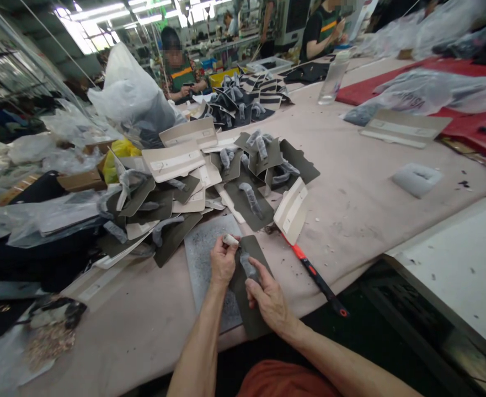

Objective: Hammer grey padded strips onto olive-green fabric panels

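Note:
A dark olive leather piece (251,309) with a grey wrapped part (249,267) lies on a grey cutting pad (203,245) at the table's near edge. My left hand (223,263) is closed on a small white tool (230,240) at the piece's upper left edge. My right hand (267,298) rests on the piece, with fingers pinched on the grey wrapped part. A heap of similar olive and cream pieces (209,182) lies just beyond the pad.
An orange-handled tool (315,275) lies right of the pad. Plastic bags (131,99) and dark goods crowd the left. A water bottle (332,77), red fabric (466,110) and a grey block (416,179) sit farther right. Other people work at the far end.

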A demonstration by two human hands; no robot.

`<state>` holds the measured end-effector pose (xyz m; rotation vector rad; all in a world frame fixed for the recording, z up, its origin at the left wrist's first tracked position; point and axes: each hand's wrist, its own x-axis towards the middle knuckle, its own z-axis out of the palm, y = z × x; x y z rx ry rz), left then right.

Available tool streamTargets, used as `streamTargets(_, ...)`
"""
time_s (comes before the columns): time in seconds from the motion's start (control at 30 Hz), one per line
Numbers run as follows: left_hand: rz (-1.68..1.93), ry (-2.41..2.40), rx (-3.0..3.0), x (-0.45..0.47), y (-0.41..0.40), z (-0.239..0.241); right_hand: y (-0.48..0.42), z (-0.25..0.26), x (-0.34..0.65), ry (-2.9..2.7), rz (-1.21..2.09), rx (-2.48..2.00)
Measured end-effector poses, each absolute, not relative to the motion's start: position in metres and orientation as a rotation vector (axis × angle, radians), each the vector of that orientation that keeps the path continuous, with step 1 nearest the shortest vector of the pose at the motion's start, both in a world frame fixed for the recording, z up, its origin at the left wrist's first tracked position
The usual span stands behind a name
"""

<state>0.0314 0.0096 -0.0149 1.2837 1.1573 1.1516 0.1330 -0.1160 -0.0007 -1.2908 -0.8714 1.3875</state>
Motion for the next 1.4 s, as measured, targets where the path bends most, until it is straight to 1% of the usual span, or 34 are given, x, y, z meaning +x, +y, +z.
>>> streamTargets(0.07, 1.137, 1.169, 1.306, 0.031, 0.009, -0.016, -0.116, 0.002, 0.137, -0.936, 1.300, -1.310)
streamTargets(0.17, 1.115, 1.179, 1.326, 0.029, 0.010, -0.018, -0.115, 0.007, 0.165, -1.147, 0.939, -1.467)
streamTargets(0.27, 1.078, 1.203, 1.382, 0.030, 0.011, -0.018, -0.112, 0.002, 0.214, -1.365, 0.473, -1.760)
streamTargets(0.33, 1.063, 1.222, 1.422, 0.030, 0.011, -0.018, -0.111, -0.007, 0.247, -1.511, 0.302, -1.997)
streamTargets(0.37, 1.059, 1.232, 1.440, 0.031, 0.010, -0.017, -0.110, -0.012, 0.260, -1.582, 0.285, -2.104)
streamTargets(0.47, 1.044, 1.269, 1.506, 0.032, 0.009, -0.015, -0.105, -0.019, 0.285, -1.690, 0.410, -2.290)
streamTargets(0.53, 1.037, 1.292, 1.551, 0.033, 0.010, -0.014, -0.098, -0.016, 0.291, -1.599, 0.601, -2.316)
streamTargets(0.6, 1.023, 1.288, 1.573, 0.033, 0.013, -0.014, -0.089, -0.010, 0.294, -1.338, 0.984, -2.214)
streamTargets(0.67, 0.992, 1.248, 1.558, 0.032, 0.019, -0.014, -0.081, -0.001, 0.297, -0.950, 1.478, -1.914)
streamTargets(0.73, 0.953, 1.193, 1.524, 0.031, 0.024, -0.012, -0.077, 0.007, 0.299, -0.577, 1.810, -1.563)
streamTargets(0.77, 0.938, 1.173, 1.516, 0.031, 0.026, -0.011, -0.077, 0.011, 0.300, -0.441, 1.890, -1.443)
streamTargets(0.83, 0.920, 1.152, 1.553, 0.031, 0.027, -0.008, -0.080, 0.021, 0.300, -0.292, 1.937, -1.316)
streamTargets(0.93, 0.915, 1.147, 1.761, 0.031, 0.018, -0.005, -0.088, 0.038, 0.295, -0.350, 1.886, -1.201)
streamTargets(1.0, 0.921, 1.131, 1.891, 0.032, 0.010, -0.007, -0.094, 0.052, 0.291, -0.510, 1.821, -1.187)
streamTargets(1.07, 0.957, 1.138, 1.910, 0.033, 0.006, -0.010, -0.096, 0.065, 0.286, -0.736, 1.676, -1.325)
streamTargets(1.13, 0.988, 1.163, 1.846, 0.033, 0.004, -0.012, -0.097, 0.079, 0.280, -1.058, 1.401, -1.547)
streamTargets(1.2, 0.992, 1.177, 1.794, 0.033, 0.006, -0.013, -0.096, 0.092, 0.272, -1.372, 1.059, -1.708)
streamTargets(1.3, 0.972, 1.164, 1.823, 0.032, 0.007, -0.014, -0.096, 0.102, 0.257, -1.575, 0.619, -1.761)
streamTargets(1.4, 0.960, 1.153, 1.882, 0.031, 0.006, -0.014, -0.096, 0.095, 0.246, -1.680, 0.338, -1.729)
